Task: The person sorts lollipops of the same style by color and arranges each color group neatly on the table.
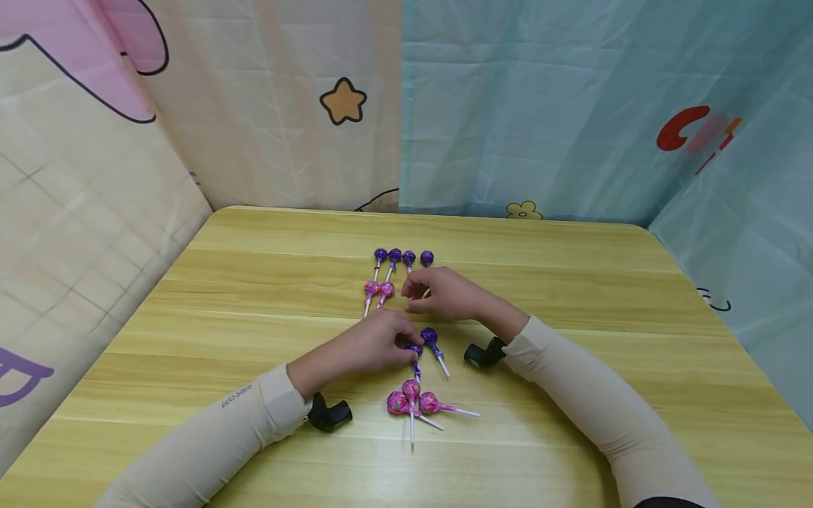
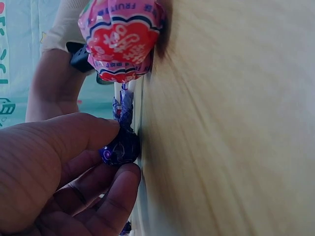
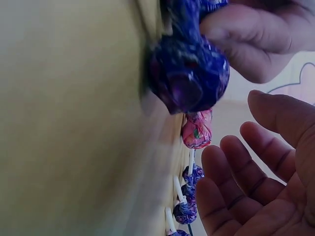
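My left hand [image 1: 376,340] pinches the wrapped head of a purple lollipop [image 1: 415,350] between thumb and fingers. In the left wrist view this purple lollipop [image 2: 120,147] lies close to the tabletop. Just right of it lies another purple lollipop [image 1: 429,336], its stick toward me; it looms large in the right wrist view. Three pink lollipops [image 1: 429,403] sit bunched nearer to me, sticks crossing. My right hand [image 1: 447,293] hovers with loosely curved, unfilled fingers, beside two pink lollipops [image 1: 386,290] and below a row of several purple lollipops [image 1: 395,255]. The hand partly hides that row's right sticks.
The wooden table [image 1: 254,254] runs back to printed curtains [image 1: 286,141] behind it and at both sides. Black wrist devices, one left [image 1: 330,415] and one right [image 1: 485,353], jut out beneath the sleeves.
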The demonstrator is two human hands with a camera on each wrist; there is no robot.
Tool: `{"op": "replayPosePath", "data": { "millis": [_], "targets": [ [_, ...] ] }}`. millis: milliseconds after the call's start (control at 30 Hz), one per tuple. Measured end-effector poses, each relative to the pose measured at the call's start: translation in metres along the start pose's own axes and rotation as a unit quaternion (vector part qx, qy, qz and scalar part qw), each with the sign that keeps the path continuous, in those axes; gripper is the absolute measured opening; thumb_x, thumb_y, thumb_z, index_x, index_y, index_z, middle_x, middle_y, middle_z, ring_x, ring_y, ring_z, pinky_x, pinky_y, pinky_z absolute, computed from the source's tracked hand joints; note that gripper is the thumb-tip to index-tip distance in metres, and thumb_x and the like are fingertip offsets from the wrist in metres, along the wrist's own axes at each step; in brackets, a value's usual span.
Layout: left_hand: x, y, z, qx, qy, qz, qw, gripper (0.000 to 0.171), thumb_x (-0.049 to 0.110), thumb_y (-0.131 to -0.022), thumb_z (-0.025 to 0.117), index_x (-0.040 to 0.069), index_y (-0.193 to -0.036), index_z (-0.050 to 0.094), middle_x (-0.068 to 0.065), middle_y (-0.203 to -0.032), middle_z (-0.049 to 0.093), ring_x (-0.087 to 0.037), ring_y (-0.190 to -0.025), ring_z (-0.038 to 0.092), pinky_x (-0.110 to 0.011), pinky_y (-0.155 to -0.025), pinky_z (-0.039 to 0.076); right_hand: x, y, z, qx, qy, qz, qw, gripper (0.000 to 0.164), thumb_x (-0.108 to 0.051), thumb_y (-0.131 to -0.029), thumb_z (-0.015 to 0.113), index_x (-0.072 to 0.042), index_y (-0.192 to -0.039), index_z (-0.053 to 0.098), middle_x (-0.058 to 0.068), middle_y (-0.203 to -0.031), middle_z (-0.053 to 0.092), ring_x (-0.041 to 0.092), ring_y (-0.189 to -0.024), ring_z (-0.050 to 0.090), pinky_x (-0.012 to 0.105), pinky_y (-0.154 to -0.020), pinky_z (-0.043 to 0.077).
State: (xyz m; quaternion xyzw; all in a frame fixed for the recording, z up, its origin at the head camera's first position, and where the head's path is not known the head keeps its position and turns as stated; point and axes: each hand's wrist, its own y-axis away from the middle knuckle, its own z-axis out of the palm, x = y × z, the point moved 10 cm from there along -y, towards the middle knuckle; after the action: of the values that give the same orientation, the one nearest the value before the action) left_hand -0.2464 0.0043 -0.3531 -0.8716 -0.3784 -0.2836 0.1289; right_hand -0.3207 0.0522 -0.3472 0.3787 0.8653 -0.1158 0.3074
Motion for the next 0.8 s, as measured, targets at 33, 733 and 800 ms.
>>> {"op": "replayPosePath", "data": {
  "millis": [33, 733, 800],
  "targets": [
    [0.0, 0.0, 0.0, 0.0, 0.0, -0.001, 1.0, 0.013, 0.01, -0.087, 0.075, 0.008, -0.1, 0.077, 0.001, -0.097, 0.069, -0.011, -0.083, 0.059, -0.025, -0.073, 0.049, 0.0, 0.003, 0.001, -0.002, -0.001, -0.001, 1.0, 0.015, -0.016, -0.094, 0.07, -0.008, -0.105, 0.068, -0.001, -0.097, 0.066, 0.015, -0.091, 0.061, 0.033, -0.084, 0.051],
    [-0.001, 0.001, 0.0, 0.006, 0.004, 0.002, 1.0, 0.013, 0.009, -0.086, 0.076, 0.007, -0.099, 0.077, 0.002, -0.09, 0.065, -0.01, -0.08, 0.058, -0.024, -0.072, 0.049, 0.009, 0.047, 0.02, -0.056, -0.047, 0.001, 0.997, 0.009, -0.012, -0.094, 0.069, -0.011, -0.103, 0.066, -0.003, -0.093, 0.064, 0.014, -0.085, 0.057, 0.031, -0.078, 0.05],
    [-0.001, 0.001, 0.0, 0.006, 0.004, 0.002, 1.0, 0.014, 0.009, -0.086, 0.076, 0.007, -0.1, 0.078, 0.003, -0.089, 0.065, -0.009, -0.079, 0.057, -0.024, -0.071, 0.049, 0.009, 0.049, 0.021, -0.054, -0.033, 0.0, 0.998, 0.007, -0.011, -0.094, 0.069, -0.013, -0.1, 0.066, -0.005, -0.091, 0.063, 0.013, -0.083, 0.057, 0.031, -0.077, 0.05]
  ]
}}
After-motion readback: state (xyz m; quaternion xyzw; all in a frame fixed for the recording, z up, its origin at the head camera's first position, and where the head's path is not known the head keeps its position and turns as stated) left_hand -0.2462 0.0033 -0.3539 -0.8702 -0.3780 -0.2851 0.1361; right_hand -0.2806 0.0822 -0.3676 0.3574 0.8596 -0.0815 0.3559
